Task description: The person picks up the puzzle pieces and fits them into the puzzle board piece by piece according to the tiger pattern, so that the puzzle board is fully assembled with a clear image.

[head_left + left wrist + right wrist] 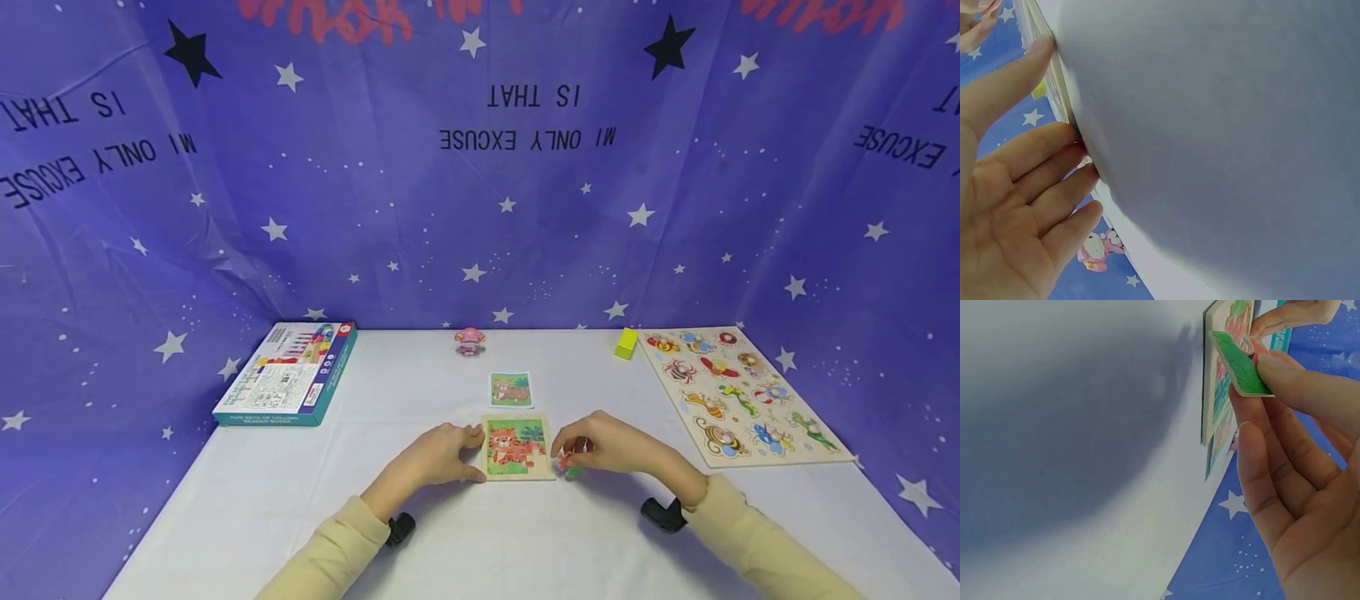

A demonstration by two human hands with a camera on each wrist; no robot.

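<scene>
A small wooden tiger puzzle (516,446) lies on the white table, with a bare patch at its lower right. My left hand (446,454) touches its left edge. In the left wrist view the thumb (1029,62) and fairly straight fingers (1054,181) rest along that edge. Just off the right side of the puzzle, my right hand (600,442) pinches a puzzle piece between thumb and fingers. That piece (1241,365) is green with a bit of orange and is held above the table. Behind the puzzle lies a picture card (511,390) of a brown animal.
A boxed toy (288,375) stands at the left. Toward the back are a pink figurine (470,341) and a yellow block (626,343). An insect peg board (742,396) lies at the right. A purple star-printed cloth (480,233) hangs behind the table.
</scene>
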